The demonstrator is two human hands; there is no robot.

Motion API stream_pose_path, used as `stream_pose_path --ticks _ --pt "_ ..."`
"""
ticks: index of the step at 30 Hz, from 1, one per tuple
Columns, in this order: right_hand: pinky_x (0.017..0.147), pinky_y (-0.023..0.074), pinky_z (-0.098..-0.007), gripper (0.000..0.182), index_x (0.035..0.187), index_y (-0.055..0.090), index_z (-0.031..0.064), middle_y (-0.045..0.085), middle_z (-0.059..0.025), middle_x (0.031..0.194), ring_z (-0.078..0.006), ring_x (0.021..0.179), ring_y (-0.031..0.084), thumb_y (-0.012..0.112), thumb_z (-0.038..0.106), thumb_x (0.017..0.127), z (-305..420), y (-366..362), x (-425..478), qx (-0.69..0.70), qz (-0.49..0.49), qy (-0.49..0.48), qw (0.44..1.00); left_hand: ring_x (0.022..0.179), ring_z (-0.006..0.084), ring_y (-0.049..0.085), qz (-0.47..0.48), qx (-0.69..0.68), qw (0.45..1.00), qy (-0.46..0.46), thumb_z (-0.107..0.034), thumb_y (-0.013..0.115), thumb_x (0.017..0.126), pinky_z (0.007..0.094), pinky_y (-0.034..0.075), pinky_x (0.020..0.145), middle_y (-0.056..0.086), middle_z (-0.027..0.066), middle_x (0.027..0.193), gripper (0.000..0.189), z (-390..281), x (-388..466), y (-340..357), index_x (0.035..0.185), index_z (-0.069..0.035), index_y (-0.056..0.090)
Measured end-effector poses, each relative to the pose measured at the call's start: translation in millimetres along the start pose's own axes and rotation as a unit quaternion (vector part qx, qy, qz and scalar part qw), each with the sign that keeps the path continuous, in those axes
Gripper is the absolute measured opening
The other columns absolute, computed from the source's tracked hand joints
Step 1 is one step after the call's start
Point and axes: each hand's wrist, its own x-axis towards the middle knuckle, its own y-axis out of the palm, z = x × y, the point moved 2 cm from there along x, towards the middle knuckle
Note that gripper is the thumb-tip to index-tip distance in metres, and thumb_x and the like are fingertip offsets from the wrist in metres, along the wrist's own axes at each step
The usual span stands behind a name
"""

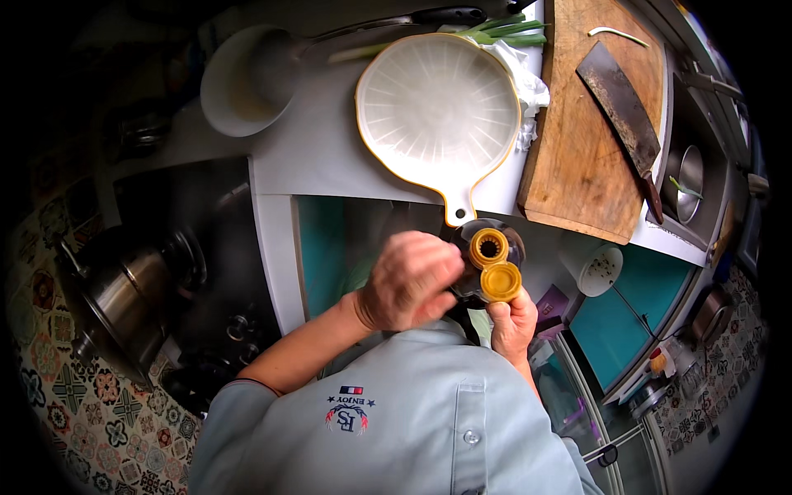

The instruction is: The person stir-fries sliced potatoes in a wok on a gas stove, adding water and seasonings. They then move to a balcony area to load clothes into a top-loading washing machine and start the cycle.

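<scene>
In front of my chest is a dark bottle [515, 238] with a yellow flip-top cap [489, 248]. The hinged lid [500, 282] is folded back towards me, so the toothed pouring hole shows. My right hand [515, 322] grips the bottle at its right side, thumb against the lid; most of its fingers are hidden. Left of the bottle, my left hand [411, 281] is blurred with its fingers curled; whether it touches the bottle or holds anything cannot be made out. Just beyond the bottle, a white ceramic plate [439, 105] with an orange-yellow rim points its handle at me.
A rusty cleaver [622, 111] lies on a thick wooden cutting board [588, 179]. Green onions [510, 31] and crumpled white paper [529, 86] sit behind the plate. A white bowl [232, 117] stands left, near a metal pot [133, 288]. At right, a sink [711, 167] holds a metal bowl [690, 179].
</scene>
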Motion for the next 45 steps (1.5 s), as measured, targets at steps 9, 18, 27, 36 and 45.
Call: stream_pose_path --ticks 9,18,27,36,45 --pt "0.055 0.0323 -0.0169 0.031 0.092 0.055 0.0003 0.05 0.0036 0.073 -0.0033 0.061 0.04 0.061 0.028 0.081 8.8 -19.0 5.3 -0.054 -0.009 -0.01 0.998 0.056 0.0209 0.057 0.014 0.018 0.895 -0.446 -0.019 0.067 0.076 0.0308 0.046 0.052 0.054 0.0068 0.066 0.034 50.6 4.5 50.0 0.082 -0.006 0.037" --pt "0.057 0.0347 -0.0179 0.011 0.078 0.056 -0.0001 0.049 0.0045 0.069 -0.0039 0.063 0.04 0.061 0.009 0.081 5.6 -23.2 19.5 -0.098 0.007 0.032 0.995 0.064 0.0095 0.059 -0.013 -0.23 0.811 -0.538 -0.002 0.063 0.08 0.0223 0.052 0.055 0.052 0.0035 0.072 0.032 65.9 -29.5 7.2 0.078 -0.007 0.031" --pt "0.052 0.0323 -0.0182 0.015 0.074 0.055 0.0005 0.045 0.0064 0.062 -0.0031 0.059 0.036 0.064 0.009 0.081 -3.3 -12.4 28.5 -0.125 0.033 0.064 0.99 0.055 0.0165 0.055 -0.006 0.016 0.962 -0.272 -0.003 0.071 0.071 0.0247 0.044 0.05 0.059 0.0067 0.07 0.024 6.7 27.7 -29.1 0.093 -0.004 0.061" --pt "0.051 0.0316 -0.0185 0.016 0.074 0.056 0.0009 0.044 0.0077 0.061 -0.0023 0.058 0.036 0.065 0.012 0.082 2.4 -2.3 35.8 -0.178 0.023 0.096 0.979 0.066 0.0192 0.061 -0.035 0.046 0.995 -0.083 -0.002 0.067 0.069 0.0273 0.049 0.054 0.06 0.0057 0.077 0.032 15.1 12.2 8.4 0.101 -0.005 0.062" --pt "0.051 0.0317 -0.0186 0.017 0.075 0.057 0.0004 0.046 0.0072 0.063 -0.0023 0.059 0.036 0.064 0.014 0.083 -1.1 1.9 40.1 -0.159 0.009 0.131 0.979 0.065 0.0182 0.061 -0.023 0.093 0.994 -0.048 0.0 0.065 0.067 0.0258 0.05 0.055 0.062 0.0062 0.075 0.029 23.3 10.9 10.5 0.096 -0.003 0.063"
